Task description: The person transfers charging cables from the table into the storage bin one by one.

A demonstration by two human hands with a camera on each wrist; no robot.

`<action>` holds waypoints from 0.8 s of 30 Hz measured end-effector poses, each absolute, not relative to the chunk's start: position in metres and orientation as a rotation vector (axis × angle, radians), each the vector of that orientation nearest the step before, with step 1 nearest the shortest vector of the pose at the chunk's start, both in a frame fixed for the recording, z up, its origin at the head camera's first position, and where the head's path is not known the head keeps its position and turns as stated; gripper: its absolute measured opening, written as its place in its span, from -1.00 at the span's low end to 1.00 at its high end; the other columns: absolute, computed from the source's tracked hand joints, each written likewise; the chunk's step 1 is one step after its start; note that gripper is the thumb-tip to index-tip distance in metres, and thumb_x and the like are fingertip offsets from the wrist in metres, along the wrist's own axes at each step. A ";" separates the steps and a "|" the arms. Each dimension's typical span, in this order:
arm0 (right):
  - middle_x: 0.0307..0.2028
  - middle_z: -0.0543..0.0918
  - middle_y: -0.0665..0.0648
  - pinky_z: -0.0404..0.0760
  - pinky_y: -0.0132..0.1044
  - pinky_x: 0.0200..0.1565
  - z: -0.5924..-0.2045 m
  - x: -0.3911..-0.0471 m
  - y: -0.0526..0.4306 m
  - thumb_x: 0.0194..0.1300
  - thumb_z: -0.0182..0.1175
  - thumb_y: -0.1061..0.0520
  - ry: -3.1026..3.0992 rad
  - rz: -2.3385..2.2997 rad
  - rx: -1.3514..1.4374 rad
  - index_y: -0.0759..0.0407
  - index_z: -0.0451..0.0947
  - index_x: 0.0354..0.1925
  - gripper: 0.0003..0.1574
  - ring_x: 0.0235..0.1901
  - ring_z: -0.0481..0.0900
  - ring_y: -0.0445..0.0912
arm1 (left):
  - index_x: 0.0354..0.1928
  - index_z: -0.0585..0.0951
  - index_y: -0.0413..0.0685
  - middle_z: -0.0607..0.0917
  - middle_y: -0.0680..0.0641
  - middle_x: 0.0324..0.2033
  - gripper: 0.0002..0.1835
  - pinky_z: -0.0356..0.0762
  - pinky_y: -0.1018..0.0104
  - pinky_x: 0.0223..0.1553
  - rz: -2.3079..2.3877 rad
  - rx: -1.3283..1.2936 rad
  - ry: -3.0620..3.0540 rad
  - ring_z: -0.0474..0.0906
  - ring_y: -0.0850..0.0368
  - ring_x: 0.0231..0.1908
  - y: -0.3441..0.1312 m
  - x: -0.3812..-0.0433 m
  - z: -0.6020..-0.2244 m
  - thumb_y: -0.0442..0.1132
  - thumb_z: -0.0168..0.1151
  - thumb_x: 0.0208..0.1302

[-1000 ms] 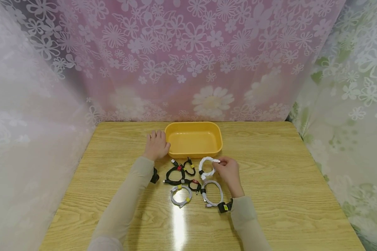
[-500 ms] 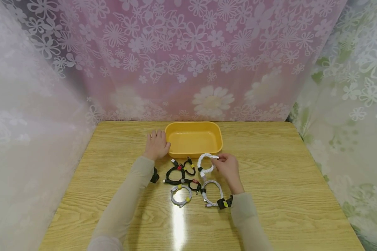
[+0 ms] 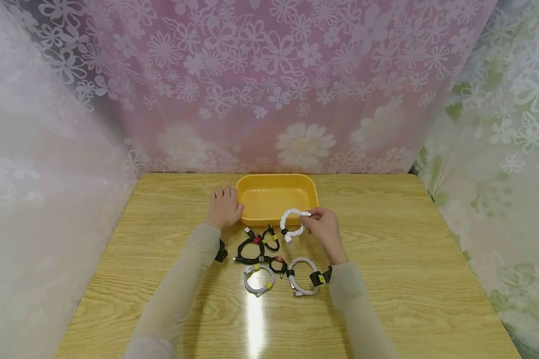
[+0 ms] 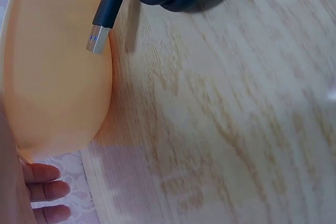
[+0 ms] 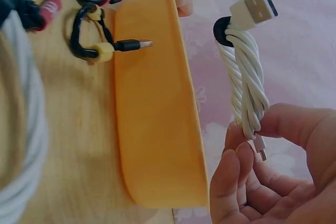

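Note:
My right hand (image 3: pixel 325 230) pinches a coiled white USB cable (image 3: pixel 283 221) near one plug, between thumb and fingers. A black tie binds the coil, which hangs over the front right rim of a yellow plastic box (image 3: pixel 260 221). In the right wrist view the cable (image 5: pixel 253 77) is upright, its large USB plug on top and the small plug by the fingers. My left hand (image 3: pixel 224 207) rests against the box's left side, fingers extended and thumb at the rim. The left wrist view shows its fingertips (image 4: pixel 52 190) past the box wall (image 4: pixel 58 77).
Before the box lie several coiled cables: a black one with a red tie (image 3: pixel 240 253), small black ones with yellow (image 3: pixel 277 245) and red ties (image 3: pixel 285 269), a pale one with yellow ties (image 3: pixel 246 285), and a white one with a black tie (image 3: pixel 316 271). Curtains surround the wooden table (image 3: pixel 386 239).
My right hand has lifted the white cable from in front of the box and moved it forward to the front rim. The left hand has stayed in place.

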State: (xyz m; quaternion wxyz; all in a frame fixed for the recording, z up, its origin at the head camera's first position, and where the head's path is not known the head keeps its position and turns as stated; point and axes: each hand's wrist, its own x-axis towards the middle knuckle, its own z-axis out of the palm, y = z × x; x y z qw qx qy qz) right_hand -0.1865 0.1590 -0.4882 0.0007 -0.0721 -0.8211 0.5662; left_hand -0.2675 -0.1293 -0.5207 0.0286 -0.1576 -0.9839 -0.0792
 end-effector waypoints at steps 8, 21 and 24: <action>-0.37 0.70 0.24 0.62 -0.19 -0.37 -0.477 -0.198 0.156 0.22 0.34 0.18 -2.541 1.846 -0.215 0.40 0.63 -0.09 -0.65 -0.35 0.63 0.28 | -0.09 0.33 -0.25 0.31 -0.25 -0.13 -0.71 0.07 -0.03 -0.10 -0.224 -0.481 -3.054 0.17 -0.20 -0.14 -0.126 -0.265 -0.519 -0.11 -0.14 0.47; -0.30 0.70 0.23 0.63 0.09 -0.18 -0.478 -0.227 0.150 0.26 0.32 0.13 -2.553 1.895 -0.225 0.38 0.62 -0.05 -0.62 -0.27 0.62 0.29 | -0.12 0.32 -0.25 0.33 -0.24 -0.14 -0.74 0.07 -0.01 -0.13 -0.202 -0.475 -3.033 0.17 -0.18 -0.17 -0.128 -0.266 -0.521 -0.13 -0.12 0.49; -0.27 0.70 0.23 0.63 0.06 -0.19 -0.477 -0.232 0.148 0.26 0.32 0.13 -2.555 1.895 -0.237 0.37 0.61 -0.04 -0.62 -0.30 0.63 0.23 | -0.12 0.34 -0.25 0.34 -0.25 -0.15 -0.74 0.07 -0.01 -0.14 -0.205 -0.478 -3.027 0.18 -0.18 -0.18 -0.128 -0.266 -0.519 -0.14 -0.12 0.48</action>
